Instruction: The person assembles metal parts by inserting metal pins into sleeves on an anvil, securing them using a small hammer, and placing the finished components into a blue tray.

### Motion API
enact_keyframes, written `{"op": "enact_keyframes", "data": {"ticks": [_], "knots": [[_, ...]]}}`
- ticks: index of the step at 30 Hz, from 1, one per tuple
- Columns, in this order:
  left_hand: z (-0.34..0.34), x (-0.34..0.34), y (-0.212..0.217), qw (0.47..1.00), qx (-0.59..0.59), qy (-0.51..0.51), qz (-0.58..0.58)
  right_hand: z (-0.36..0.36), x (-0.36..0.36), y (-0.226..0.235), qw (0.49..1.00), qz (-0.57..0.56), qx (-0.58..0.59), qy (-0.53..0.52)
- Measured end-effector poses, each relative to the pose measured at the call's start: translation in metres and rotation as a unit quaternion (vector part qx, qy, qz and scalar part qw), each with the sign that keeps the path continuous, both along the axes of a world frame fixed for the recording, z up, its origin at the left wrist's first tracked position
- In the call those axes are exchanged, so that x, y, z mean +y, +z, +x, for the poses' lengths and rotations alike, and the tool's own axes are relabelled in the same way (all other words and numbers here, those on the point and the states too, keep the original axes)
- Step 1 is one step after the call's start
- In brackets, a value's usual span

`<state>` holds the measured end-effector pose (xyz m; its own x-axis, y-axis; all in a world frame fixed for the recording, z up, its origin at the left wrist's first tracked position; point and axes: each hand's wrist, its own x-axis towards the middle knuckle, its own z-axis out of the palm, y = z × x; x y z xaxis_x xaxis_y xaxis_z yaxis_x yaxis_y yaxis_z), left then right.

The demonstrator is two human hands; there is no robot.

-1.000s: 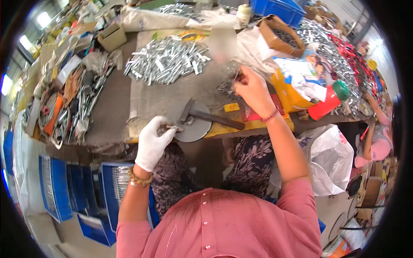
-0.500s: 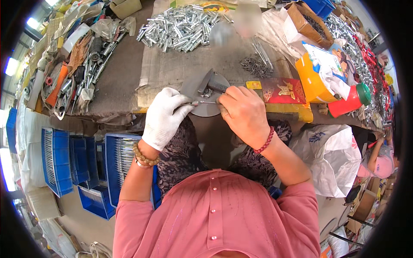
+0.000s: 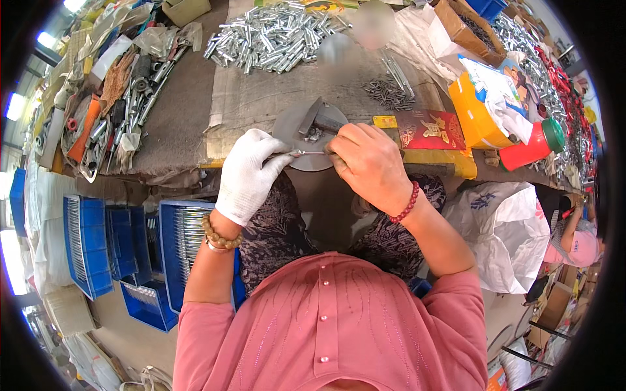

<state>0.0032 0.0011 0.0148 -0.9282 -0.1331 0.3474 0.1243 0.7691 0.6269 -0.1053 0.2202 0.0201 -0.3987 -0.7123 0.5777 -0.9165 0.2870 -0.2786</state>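
Observation:
My left hand (image 3: 250,174), in a white knit glove, is closed, with thumb and fingertips pinching the left end of a thin silver metal rod (image 3: 313,153). A thicker silver fitting shows at its fingertips. Bare and wearing a red bead bracelet, my right hand (image 3: 370,166) pinches the rod's other end, which its fingers hide. The rod lies level between both hands, just above a round grey metal plate (image 3: 306,165) at the bench's front edge. On that plate stands a dark angled metal block (image 3: 311,117) with small silver bits beside it.
Behind the plate lie a heap of silver metal tubes (image 3: 274,39) and a small pile of dark pins (image 3: 389,96). At right are a red packet (image 3: 430,130), an orange box (image 3: 478,114) and a red jar (image 3: 525,151). Tools (image 3: 124,104) crowd the left; blue bins (image 3: 88,244) stand below.
Both hands keep their pinch on the rod and have shifted only slightly. A little more of the silver fitting shows at my left fingertips. The bench appears slightly higher in view.

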Motion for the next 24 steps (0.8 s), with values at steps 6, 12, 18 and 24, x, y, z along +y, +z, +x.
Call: {"op": "enact_keyframes", "data": {"ticks": [6,12,18,24], "knots": [[0.000,0.002,-0.002,0.999,0.023,-0.002,0.036,-0.004,-0.001,-0.001,1.000,0.006,0.007,0.007],[-0.002,0.002,-0.008,0.998,0.039,-0.016,0.050,-0.007,-0.008,-0.009,0.999,-0.009,-0.029,0.011],[-0.001,0.001,-0.006,0.999,0.020,-0.005,0.036,-0.006,0.007,0.001,0.994,-0.079,-0.074,-0.031],[0.000,0.003,-0.004,0.999,0.025,-0.007,0.031,-0.071,0.066,-0.005,0.958,-0.056,-0.153,-0.234]]}}
